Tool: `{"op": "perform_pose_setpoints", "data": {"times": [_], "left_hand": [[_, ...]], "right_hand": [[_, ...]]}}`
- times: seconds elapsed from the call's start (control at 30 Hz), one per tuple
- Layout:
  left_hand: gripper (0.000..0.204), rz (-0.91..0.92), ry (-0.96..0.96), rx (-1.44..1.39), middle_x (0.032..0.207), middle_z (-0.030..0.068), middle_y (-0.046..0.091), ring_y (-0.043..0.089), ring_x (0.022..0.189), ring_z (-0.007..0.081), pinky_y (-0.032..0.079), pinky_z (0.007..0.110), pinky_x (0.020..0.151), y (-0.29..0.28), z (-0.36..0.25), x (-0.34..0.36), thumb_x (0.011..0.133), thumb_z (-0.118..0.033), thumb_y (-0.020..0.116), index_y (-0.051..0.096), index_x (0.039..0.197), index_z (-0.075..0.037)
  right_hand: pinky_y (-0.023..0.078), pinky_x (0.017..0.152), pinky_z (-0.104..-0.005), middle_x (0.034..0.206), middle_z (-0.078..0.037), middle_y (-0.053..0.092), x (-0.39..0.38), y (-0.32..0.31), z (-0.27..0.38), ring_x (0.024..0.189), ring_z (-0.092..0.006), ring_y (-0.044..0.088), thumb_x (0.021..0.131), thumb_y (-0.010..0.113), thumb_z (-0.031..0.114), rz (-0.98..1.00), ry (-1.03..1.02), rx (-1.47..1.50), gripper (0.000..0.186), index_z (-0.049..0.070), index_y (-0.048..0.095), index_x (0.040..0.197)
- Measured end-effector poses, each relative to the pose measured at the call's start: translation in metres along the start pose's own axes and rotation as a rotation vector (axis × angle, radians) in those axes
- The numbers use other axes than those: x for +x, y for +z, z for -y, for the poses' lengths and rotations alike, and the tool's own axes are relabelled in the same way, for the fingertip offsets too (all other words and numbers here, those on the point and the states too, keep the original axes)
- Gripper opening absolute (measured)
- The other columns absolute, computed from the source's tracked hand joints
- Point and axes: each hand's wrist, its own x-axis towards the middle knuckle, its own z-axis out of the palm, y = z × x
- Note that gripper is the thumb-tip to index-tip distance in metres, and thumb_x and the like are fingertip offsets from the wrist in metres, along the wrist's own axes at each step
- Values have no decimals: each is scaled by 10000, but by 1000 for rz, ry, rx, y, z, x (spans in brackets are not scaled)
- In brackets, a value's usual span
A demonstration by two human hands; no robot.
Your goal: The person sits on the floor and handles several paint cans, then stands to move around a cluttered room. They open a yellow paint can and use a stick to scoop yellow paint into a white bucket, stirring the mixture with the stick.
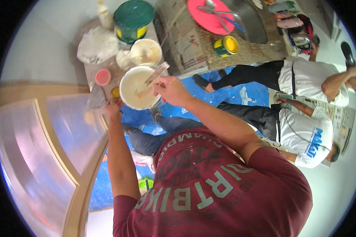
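A white bucket (124,81) of creamy off-white mixture stands at the front of the worktop. My right hand (171,91) is above its right rim, fingers closed round a thin stick (146,93) whose orange-tinted end reaches the mixture. A flat pale strip (157,74) slants over the rim just beyond that hand; whether I grip it too is unclear. My left hand (114,109) is at the bucket's left side with curled fingers against the rim, partly blurred. Beside it are a small yellow container (115,93) and a grey flat piece (95,98).
Behind the bucket stand a tub (146,51), a white plastic bag (97,45), a green pail (134,19) and a pink cup (103,77). The counter (249,53) holds a yellow paint can (226,46) and pink basin (209,15). Two people (304,132) are on the right.
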Motion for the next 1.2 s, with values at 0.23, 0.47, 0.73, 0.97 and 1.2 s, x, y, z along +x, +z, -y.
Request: {"op": "perform_pose_setpoints", "data": {"times": [0.23, 0.47, 0.73, 0.97, 1.2], "left_hand": [[443, -132, 54, 190, 1123, 183, 684, 726, 866, 286, 624, 360, 715, -16, -57, -81, 1049, -222, 571, 526, 1387, 61], [383, -107, -172, 340, 1110, 216, 671, 726, 817, 315, 637, 396, 640, -127, 2, -150, 1061, -235, 542, 521, 1344, 21], [438, -231, -354, 309, 1065, 198, 665, 720, 776, 303, 627, 400, 612, -155, 51, -202, 1058, -196, 560, 449, 1419, 28], [488, -169, -264, 317, 1097, 221, 669, 724, 775, 291, 617, 374, 620, -122, 36, -191, 1049, -205, 585, 425, 1445, 30], [477, -162, -139, 392, 1137, 199, 683, 710, 828, 258, 588, 349, 676, -78, 12, -207, 1057, -303, 573, 505, 1409, 12]], "right_hand": [[487, 484, -254, 915, -89, 764, -60, -110, 12, 598, -118, 663, 1018, 640, 203, 5, 240, 691, 187, 49, 680, 1115], [452, 501, -225, 882, -75, 746, -81, -241, -4, 607, -97, 619, 1026, 669, 238, -637, -28, 647, 208, 42, 680, 1096], [441, 497, -230, 860, -58, 724, -55, -260, -24, 589, -81, 606, 1016, 697, 236, -700, -47, 667, 221, 20, 677, 1054], [409, 483, -229, 769, -16, 672, -43, -263, -23, 555, -73, 556, 1015, 690, 218, -705, 16, 641, 169, 52, 689, 1044], [383, 568, -220, 744, 57, 556, -72, -245, -44, 660, -29, 459, 1065, 617, 263, -1110, -236, 279, 228, 57, 689, 999]]}}
